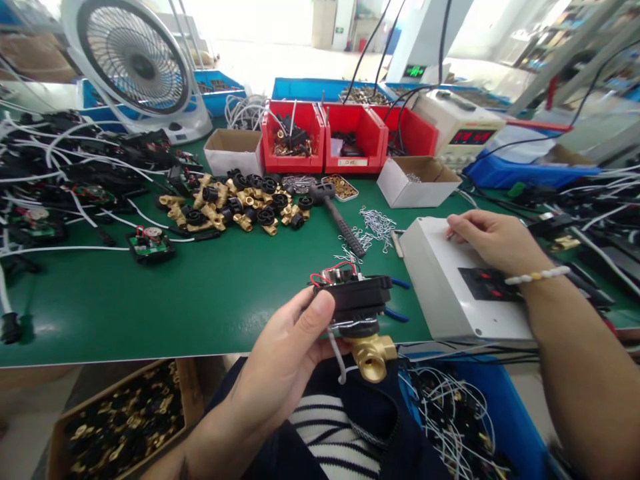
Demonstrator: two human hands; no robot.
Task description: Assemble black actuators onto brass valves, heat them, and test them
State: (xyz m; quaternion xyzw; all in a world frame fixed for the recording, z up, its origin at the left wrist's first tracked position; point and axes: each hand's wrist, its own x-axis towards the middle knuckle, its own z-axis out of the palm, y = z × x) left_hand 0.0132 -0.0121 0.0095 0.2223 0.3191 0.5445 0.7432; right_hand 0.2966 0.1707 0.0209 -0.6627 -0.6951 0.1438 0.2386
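My left hand point(290, 353) grips a motorised valve in front of my body, above the table's front edge. Its black housing point(357, 298) is uncovered on top, showing red wires and a circuit board. Below the housing sits a brass valve body point(374, 355), and a white cable hangs beside it. My right hand point(493, 240) rests over a light grey box point(433, 267), thumb and finger pinched near its far left corner. Whatever is between those fingertips is too small to name. A black panel point(483, 283) with red parts is on the box top, partly behind my wrist.
Brass valves point(240, 200) lie heaped behind a hammer point(340, 220) and loose metal clips point(377, 227). Red bins point(295, 157), white cartons point(417, 187) and a power supply point(460, 127) line the back. Wired circuit units point(150, 243) and a fan point(140, 67) stand left. Blue-handled pliers point(397, 315) lie near the valve.
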